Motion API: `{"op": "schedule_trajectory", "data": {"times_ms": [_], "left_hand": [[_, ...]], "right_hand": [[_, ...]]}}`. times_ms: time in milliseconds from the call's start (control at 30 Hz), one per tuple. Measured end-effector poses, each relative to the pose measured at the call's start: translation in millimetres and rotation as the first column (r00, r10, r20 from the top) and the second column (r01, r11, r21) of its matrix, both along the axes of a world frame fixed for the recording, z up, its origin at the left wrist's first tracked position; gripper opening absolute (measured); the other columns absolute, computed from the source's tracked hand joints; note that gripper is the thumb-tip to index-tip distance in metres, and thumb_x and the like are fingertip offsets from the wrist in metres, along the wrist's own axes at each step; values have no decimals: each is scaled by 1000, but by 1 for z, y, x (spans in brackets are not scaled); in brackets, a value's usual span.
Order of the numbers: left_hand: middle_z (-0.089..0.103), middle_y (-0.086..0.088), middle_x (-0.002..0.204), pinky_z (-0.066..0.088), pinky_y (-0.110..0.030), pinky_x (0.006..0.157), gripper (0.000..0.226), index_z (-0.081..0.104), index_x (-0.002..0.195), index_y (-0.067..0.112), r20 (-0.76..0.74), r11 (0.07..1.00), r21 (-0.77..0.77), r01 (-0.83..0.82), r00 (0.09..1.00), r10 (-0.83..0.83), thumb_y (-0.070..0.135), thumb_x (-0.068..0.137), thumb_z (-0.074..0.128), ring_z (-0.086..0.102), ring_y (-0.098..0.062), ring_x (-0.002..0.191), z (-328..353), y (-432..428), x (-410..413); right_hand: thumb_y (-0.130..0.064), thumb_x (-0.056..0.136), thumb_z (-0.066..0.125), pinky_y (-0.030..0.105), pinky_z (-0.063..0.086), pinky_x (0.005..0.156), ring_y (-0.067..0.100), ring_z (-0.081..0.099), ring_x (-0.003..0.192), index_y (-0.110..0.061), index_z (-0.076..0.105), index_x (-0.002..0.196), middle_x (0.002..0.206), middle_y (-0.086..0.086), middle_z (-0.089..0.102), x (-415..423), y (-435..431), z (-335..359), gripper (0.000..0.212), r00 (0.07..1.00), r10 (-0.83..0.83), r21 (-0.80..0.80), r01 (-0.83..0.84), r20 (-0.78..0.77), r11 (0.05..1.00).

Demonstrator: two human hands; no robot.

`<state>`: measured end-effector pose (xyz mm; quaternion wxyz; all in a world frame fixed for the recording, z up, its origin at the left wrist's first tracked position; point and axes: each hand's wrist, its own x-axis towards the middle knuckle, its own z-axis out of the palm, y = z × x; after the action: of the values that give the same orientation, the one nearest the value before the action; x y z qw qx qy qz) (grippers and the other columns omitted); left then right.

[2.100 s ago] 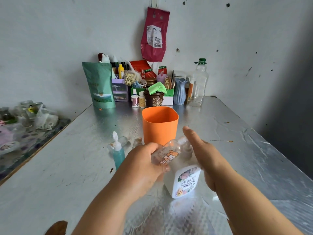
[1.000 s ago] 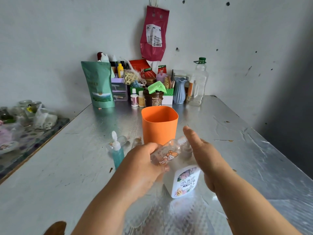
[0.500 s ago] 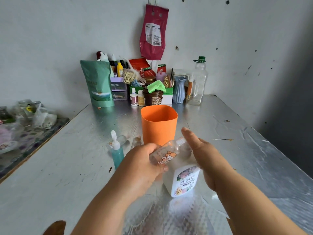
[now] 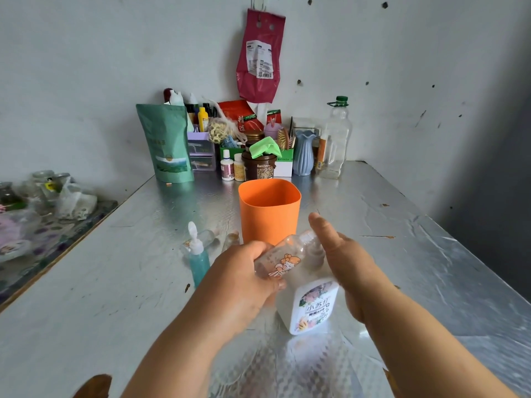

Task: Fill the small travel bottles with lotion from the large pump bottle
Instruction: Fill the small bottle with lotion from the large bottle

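**Travel bottle held at the pump, front middle of the bench**

A small clear travel bottle with an orange cartoon sticker (image 4: 283, 261) is gripped in the left hand (image 4: 238, 280). The fingers are curled round its base, and it is tilted so that its neck points up and to the right. The neck is held against the top of the large white pump bottle with a floral label (image 4: 311, 305), which stands upright on the silver foil-covered bench (image 4: 115, 282), near the front edge and about midway across.

The right hand (image 4: 344, 262) is laid over the pump head with the thumb stretched out straight. Its other fingers are hidden behind the hand, so it cannot be told whether they are spread or curled.

Just behind the hands, an orange soft-sided cup (image 4: 268, 211) is set open side up. To its left a small teal bottle with a white flip cap (image 4: 198, 259) stands upright, and two small clear bottles (image 4: 207, 238) are seen lying on their sides behind it.

Bare foil lies between this group and the left edge, which is trimmed in wood. A similar bare strip runs to the right edge.

The back edge, against the wall, is crowded. A green stand-up pouch (image 4: 166, 145) sits toward the left, a ribbed pale-blue vase (image 4: 304, 152) further right, and a tall clear plastic bottle with a green cap (image 4: 336, 136) beside the back right corner.
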<state>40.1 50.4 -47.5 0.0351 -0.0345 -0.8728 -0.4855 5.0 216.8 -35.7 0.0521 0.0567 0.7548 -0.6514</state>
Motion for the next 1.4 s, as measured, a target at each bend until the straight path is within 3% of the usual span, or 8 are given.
{"op": "schedule_trajectory", "data": {"times_ms": [67,200,433,567,833,1167,1333,1400], "left_hand": [[73,14,92,55,-43,84,31,68,101,33,6,1000,-3,1,1000,-1,17,77,79,69,-6,87,-1,0,-1],[73,14,92,55,-41,85,33,67,101,34,17,1000,-18,-6,1000,7,16,76,80,69,-5,87,-6,-1,-3],[73,10,92,56,-42,84,32,67,102,32,22,1000,-9,-10,1000,10,15,77,79,70,-9,87,-5,-1,-2],[73,13,94,56,-41,85,32,67,102,33,6,1000,1,-4,1000,4,16,78,78,69,-6,88,-2,-2,1],[72,16,97,54,-41,87,34,67,103,35,-7,1000,14,1,1000,-1,20,75,79,68,-5,93,-2,-1,-1],[73,15,93,55,-43,87,33,68,101,33,5,1000,-1,0,1000,0,16,76,79,69,-7,90,-8,-2,-4],[73,16,93,56,-40,85,33,67,104,33,17,1000,-20,-7,1000,7,16,78,78,69,-4,87,-8,-2,-3],[74,15,93,56,-40,84,33,67,104,32,15,1000,-17,-6,1000,6,15,78,78,70,-4,86,-5,-1,-1]], "right_hand": [[-65,85,49,31,49,70,25,69,87,-9,65,102,94,10,72,0,0,-2,60,1000,-22,-4,22,-19,1000],[-59,89,49,24,39,60,14,62,80,-11,61,106,89,3,67,1,-4,-8,53,996,-69,-37,68,-48,997],[-66,83,51,28,45,64,21,67,87,-10,61,110,95,8,71,3,-2,-6,63,999,-47,-49,48,3,998],[-69,82,51,40,53,89,32,70,90,-7,67,102,95,15,74,1,-2,1,67,1000,6,-33,-5,18,999],[-63,87,49,31,48,66,27,69,89,-6,67,98,97,16,72,3,-3,3,60,1000,-14,-35,13,-9,999],[-69,83,48,32,47,75,24,65,94,-15,63,100,96,7,70,-1,-4,-16,59,993,-98,-13,98,-67,995],[-69,85,46,35,49,79,24,66,93,-13,63,103,98,8,71,-1,-4,-13,62,998,-43,12,44,-56,999],[-67,86,47,32,48,73,23,67,89,-9,65,100,96,9,72,1,-1,-4,62,999,-14,10,14,-29,1000]]}}
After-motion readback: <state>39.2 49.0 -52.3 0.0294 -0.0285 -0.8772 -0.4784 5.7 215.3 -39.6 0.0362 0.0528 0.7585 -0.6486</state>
